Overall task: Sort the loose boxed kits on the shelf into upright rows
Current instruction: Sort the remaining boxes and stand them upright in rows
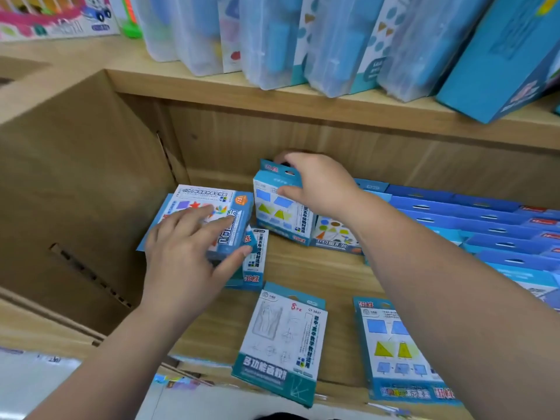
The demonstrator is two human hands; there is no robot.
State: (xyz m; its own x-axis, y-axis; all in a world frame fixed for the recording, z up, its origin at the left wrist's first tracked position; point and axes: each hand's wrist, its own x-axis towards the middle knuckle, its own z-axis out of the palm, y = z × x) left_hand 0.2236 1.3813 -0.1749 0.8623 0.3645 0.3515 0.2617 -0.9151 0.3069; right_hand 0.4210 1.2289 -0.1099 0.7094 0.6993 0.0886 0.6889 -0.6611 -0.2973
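Note:
On the wooden shelf, my right hand grips the top of an upright blue-and-white shapes kit near the back. Behind it stands another kit with coloured shapes. My left hand rests on and grasps a flat kit with a star picture, which lies on other kits, one poking out beneath. Two loose kits lie flat at the front: a teal line-drawing kit and a shapes kit.
A row of blue boxes fills the shelf's right side. A cardboard box wall borders the left. The upper shelf carries clear plastic packs and a blue box.

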